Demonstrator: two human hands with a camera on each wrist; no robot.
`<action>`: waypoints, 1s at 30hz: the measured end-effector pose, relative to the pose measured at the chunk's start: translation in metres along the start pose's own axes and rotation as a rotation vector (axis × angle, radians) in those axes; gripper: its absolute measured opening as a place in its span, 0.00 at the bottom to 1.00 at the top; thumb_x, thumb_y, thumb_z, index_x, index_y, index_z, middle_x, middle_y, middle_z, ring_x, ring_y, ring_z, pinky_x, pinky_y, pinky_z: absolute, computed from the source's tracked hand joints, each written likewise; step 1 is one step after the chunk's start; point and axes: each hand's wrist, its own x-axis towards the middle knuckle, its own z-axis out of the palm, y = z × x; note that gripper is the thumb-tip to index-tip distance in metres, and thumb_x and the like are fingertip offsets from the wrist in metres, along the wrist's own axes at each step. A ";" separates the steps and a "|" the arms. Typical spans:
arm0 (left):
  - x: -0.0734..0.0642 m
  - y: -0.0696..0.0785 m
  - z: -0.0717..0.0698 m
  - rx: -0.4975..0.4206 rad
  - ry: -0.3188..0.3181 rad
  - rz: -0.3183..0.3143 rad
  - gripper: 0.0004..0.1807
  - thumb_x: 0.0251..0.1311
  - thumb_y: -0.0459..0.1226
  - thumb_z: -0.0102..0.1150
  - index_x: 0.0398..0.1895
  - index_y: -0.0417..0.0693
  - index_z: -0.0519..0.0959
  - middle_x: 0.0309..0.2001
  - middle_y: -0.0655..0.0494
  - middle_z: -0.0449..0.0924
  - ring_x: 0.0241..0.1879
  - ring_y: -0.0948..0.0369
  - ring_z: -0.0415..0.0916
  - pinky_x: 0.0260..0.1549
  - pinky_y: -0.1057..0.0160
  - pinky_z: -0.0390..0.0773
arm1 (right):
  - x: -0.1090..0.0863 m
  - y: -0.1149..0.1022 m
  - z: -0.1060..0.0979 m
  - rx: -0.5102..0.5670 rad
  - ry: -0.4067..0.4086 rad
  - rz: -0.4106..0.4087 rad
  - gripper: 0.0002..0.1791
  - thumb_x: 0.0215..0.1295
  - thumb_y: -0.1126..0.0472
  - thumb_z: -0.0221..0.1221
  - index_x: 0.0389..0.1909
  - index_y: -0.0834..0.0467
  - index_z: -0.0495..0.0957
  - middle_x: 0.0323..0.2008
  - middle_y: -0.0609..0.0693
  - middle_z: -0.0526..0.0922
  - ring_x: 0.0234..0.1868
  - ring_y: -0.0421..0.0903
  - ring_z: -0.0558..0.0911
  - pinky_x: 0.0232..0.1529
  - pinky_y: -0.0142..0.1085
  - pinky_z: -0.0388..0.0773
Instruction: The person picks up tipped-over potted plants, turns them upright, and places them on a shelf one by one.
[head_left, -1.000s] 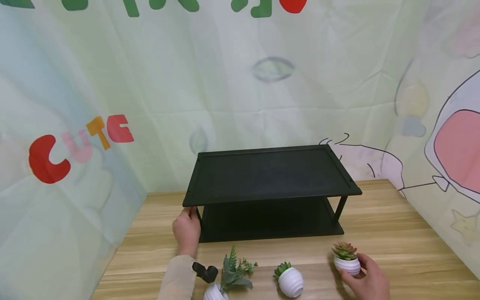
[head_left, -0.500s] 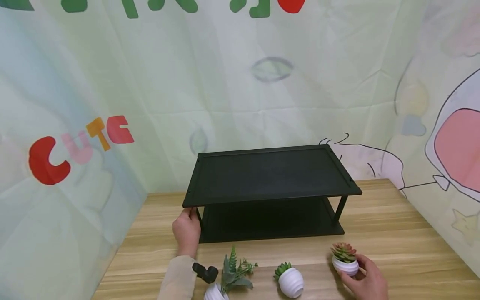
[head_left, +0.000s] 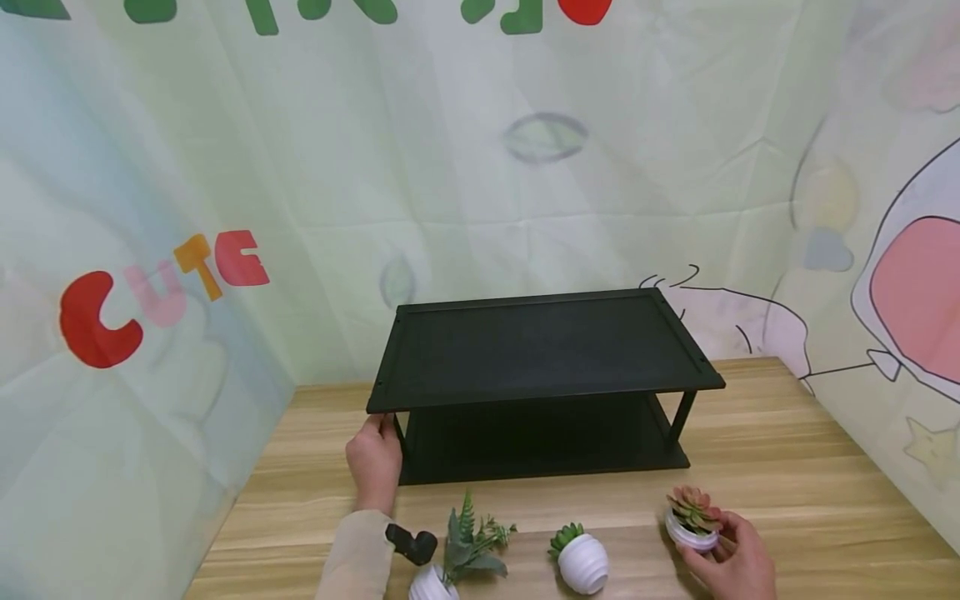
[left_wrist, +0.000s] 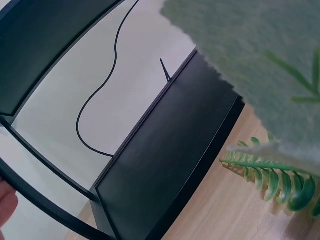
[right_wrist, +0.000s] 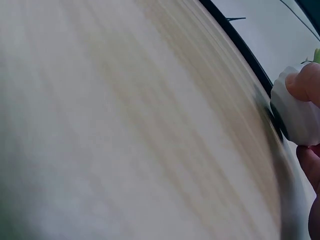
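Note:
A black two-tier shelf (head_left: pixel 547 346) stands on the wooden table in the head view. My left hand (head_left: pixel 375 460) grips its front left leg just below the top board; in the left wrist view only fingers (left_wrist: pixel 6 200) show beside the leg (left_wrist: pixel 50 205). At the front right, my right hand (head_left: pixel 738 557) holds a reddish-green potted succulent (head_left: pixel 693 515) by its ribbed white pot, tilted so that the rosette leans toward the head camera. The right wrist view shows thumb and fingers around that white pot (right_wrist: pixel 294 117), its leaves mostly out of frame.
A small green succulent in a white pot (head_left: pixel 582 563) lies on its side at the table's front. Left of it, a leafy plant (head_left: pixel 468 546) leans from a white pot partly cut off below. Printed cloth (head_left: pixel 465 183) hangs behind and beside the wooden table (head_left: pixel 795 483).
The potted succulent in my right hand has tipped, turning its rosette more toward the head camera, and the hand has shifted slightly left. The left hand and shelf have stayed put.

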 end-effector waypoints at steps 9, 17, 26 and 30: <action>0.000 -0.002 0.000 0.000 0.014 0.010 0.08 0.59 0.32 0.57 0.27 0.34 0.80 0.24 0.37 0.81 0.22 0.41 0.77 0.23 0.46 0.72 | -0.002 -0.002 -0.001 0.031 0.016 -0.017 0.37 0.34 0.69 0.72 0.48 0.72 0.64 0.44 0.68 0.71 0.47 0.65 0.76 0.39 0.41 0.78; 0.000 -0.003 0.000 0.014 0.003 0.005 0.09 0.60 0.33 0.57 0.28 0.34 0.80 0.24 0.38 0.81 0.21 0.43 0.77 0.22 0.47 0.72 | -0.001 -0.001 -0.001 0.000 -0.002 -0.050 0.37 0.35 0.69 0.72 0.47 0.72 0.63 0.44 0.67 0.71 0.46 0.65 0.76 0.41 0.45 0.77; 0.000 -0.001 -0.001 0.000 0.005 0.010 0.08 0.59 0.32 0.57 0.28 0.34 0.81 0.25 0.38 0.81 0.22 0.42 0.77 0.23 0.46 0.72 | 0.003 -0.001 -0.006 -0.039 -0.136 -0.013 0.54 0.38 0.60 0.74 0.63 0.73 0.52 0.55 0.71 0.63 0.54 0.67 0.68 0.53 0.51 0.69; 0.000 -0.001 -0.001 -0.004 0.004 0.011 0.07 0.58 0.32 0.57 0.27 0.35 0.80 0.25 0.38 0.82 0.23 0.41 0.77 0.24 0.45 0.73 | 0.003 0.000 -0.009 -0.065 -0.210 0.004 0.63 0.38 0.51 0.74 0.66 0.73 0.45 0.58 0.72 0.58 0.58 0.67 0.64 0.57 0.54 0.65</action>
